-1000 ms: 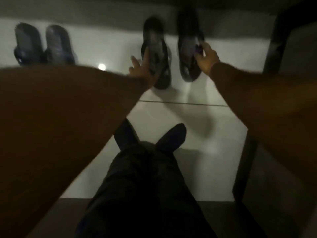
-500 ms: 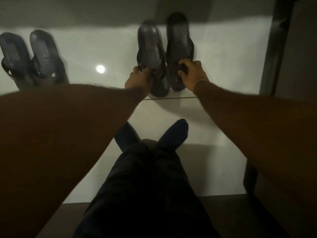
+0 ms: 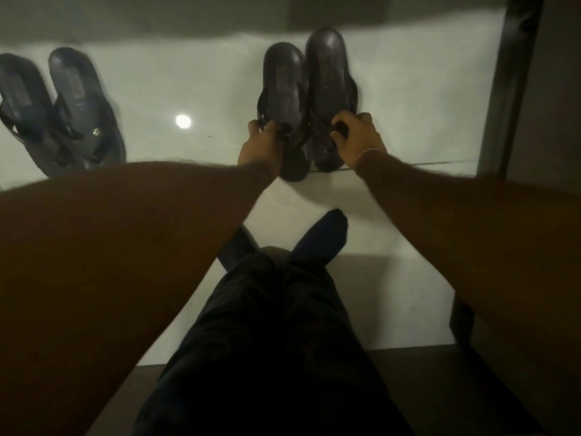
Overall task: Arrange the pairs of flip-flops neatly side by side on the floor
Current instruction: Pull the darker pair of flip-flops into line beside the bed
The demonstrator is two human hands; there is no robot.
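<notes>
I see both arms stretched forward over a pale, glossy floor [image 3: 408,99] in dim light. The left hand [image 3: 262,146] is closed on the strap of the left flip-flop [image 3: 283,86] of the near pair; the right hand [image 3: 356,136] is closed on the strap of the right flip-flop [image 3: 327,73]. A thin band sits on the right wrist.

These two flip-flops lie side by side with their long edges touching, heels away from me and toe ends toward me. They are not level — the right one reaches further away than the left, and the left one's toe end comes nearer to me, just past a tile joint [image 3: 424,163]. Both appear to rest on the floor, though the dark blurs their undersides and I cannot confirm full contact.

A second pair [image 3: 63,114] lies well apart at the far left, also side by side and touching, both angled slightly and partly hidden behind my left forearm. A small metal fitting glints on the strap of one.

Between the two pairs a round reflection [image 3: 183,121] shows on the floor. Below the hands, dark trousers [image 3: 276,341] and two dark-socked feet [image 3: 323,237] point forward — the left foot largely covered by the arm. A dark upright frame [image 3: 509,89] stands at the right edge.
</notes>
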